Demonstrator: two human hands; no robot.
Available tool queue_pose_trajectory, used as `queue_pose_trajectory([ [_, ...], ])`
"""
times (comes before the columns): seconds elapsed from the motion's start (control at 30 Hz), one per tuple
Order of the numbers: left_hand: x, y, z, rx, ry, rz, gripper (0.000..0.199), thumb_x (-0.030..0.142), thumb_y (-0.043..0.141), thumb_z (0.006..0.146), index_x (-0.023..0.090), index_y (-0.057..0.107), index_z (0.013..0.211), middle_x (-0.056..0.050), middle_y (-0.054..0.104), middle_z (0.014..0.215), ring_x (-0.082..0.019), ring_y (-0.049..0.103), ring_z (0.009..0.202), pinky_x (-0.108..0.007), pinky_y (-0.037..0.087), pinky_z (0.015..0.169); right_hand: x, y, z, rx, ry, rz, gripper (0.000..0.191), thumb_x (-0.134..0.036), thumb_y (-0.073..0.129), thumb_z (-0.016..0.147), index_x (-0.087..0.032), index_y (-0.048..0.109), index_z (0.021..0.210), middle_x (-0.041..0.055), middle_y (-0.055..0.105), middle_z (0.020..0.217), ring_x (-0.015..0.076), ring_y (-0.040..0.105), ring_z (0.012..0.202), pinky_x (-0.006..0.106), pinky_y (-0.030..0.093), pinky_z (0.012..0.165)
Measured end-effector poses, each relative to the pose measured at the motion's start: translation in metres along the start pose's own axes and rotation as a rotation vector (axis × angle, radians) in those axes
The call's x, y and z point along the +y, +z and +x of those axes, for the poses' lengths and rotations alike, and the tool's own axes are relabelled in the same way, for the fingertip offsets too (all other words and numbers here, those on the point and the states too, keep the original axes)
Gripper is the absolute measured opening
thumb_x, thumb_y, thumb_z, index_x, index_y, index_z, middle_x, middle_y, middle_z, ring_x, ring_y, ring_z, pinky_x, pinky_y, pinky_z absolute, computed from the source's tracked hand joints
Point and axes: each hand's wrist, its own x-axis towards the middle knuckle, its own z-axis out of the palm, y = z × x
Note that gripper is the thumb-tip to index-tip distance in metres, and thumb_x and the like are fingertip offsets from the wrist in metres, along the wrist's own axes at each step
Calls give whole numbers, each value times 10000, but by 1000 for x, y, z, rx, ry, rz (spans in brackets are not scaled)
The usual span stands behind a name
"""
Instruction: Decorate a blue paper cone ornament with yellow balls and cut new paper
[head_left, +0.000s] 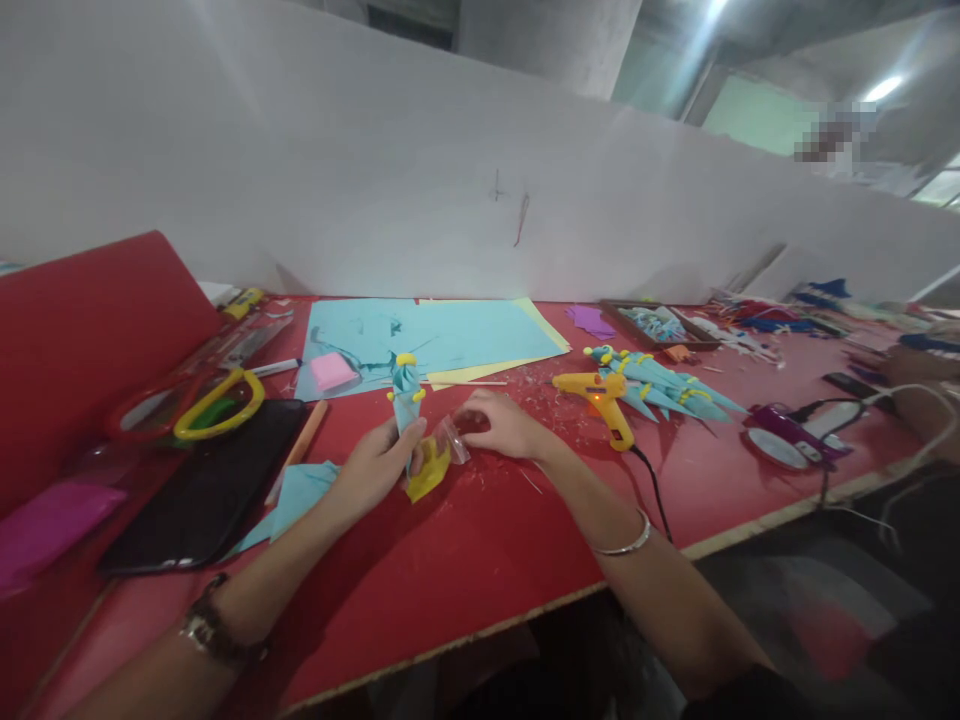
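My left hand (379,462) is closed around a light blue rolled-paper figure (406,395), held upright with yellow bits on its top and sides. Just right of it, my right hand (501,425) has its fingers bent at a small clear plastic bag (453,440). A yellow piece (430,472), perhaps a bag or sheet, lies between the hands. Farther right rests a yellow glue gun (609,402) with an orange light on. Behind it lie several finished-looking blue paper figures (667,385) with yellow trim.
Blue paper sheets (442,335) and a pink pad (334,372) lie at the back. To the left are a black tablet-like slab (210,500), yellow-handled scissors (221,405) and folded blue paper (304,495). A tray (660,328) and a purple device (795,437) stand right.
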Motion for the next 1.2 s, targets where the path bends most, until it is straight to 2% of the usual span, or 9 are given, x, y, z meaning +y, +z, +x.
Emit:
queue_pose_trajectory([
  [0.17,-3,0,0,-16,-11,32,459,500,302,793,190,431,480,45,445,421,-108,446,426,-237,350,513,-4,5,2,8,45,-75,57,-83,594,675,-111,601,724,-1,492,692,85,457,616,205,366,604],
  [0.33,-6,0,2,-16,16,75,471,500,299,792,189,432,465,35,461,430,-114,460,458,-238,360,541,-9,5,4,-10,113,-140,104,-30,554,686,-120,604,672,9,533,670,90,465,617,207,354,600],
  [0.47,-5,0,2,-24,17,50,453,508,307,783,193,435,484,31,477,435,-120,465,460,-235,361,515,-6,6,3,41,119,-150,126,-36,512,696,-124,601,706,21,564,689,102,473,628,224,360,608],
  [0.6,-4,0,1,-28,20,31,447,516,306,780,196,433,494,30,480,432,-127,471,455,-238,363,510,-7,3,0,41,61,82,175,-3,469,660,-134,576,707,11,580,708,98,512,651,224,395,641],
  [0.73,-6,0,1,8,-19,-12,435,530,348,761,194,436,499,29,497,440,-129,486,443,-244,373,513,-16,-3,-3,-115,42,389,105,-103,464,722,-147,558,706,10,584,706,102,539,662,246,426,670],
  [0.8,-7,0,2,33,-21,-32,433,535,363,756,191,438,504,26,512,448,-133,500,450,-244,379,513,-20,-5,-4,-140,28,464,77,-153,486,733,-152,558,704,6,579,713,103,540,677,256,430,690],
  [0.9,-9,0,2,48,-12,-33,421,522,373,762,192,438,509,26,527,434,-140,516,456,-243,380,513,-22,-6,-4,-95,17,550,57,-204,547,711,-151,553,732,0,566,720,100,539,676,266,437,692],
  [1.03,-12,1,4,18,-11,-20,436,511,344,784,198,435,495,23,538,407,-146,528,458,-243,381,525,-15,-1,-3,-190,44,603,84,-213,573,690,-136,572,724,11,560,732,99,550,612,274,447,636],
  [1.2,-14,1,5,-3,-17,-24,470,504,307,803,192,449,481,12,546,425,-140,535,471,-239,378,531,-12,3,-1,-65,82,642,78,-144,560,688,-140,533,761,10,573,737,103,553,681,292,434,726],
])
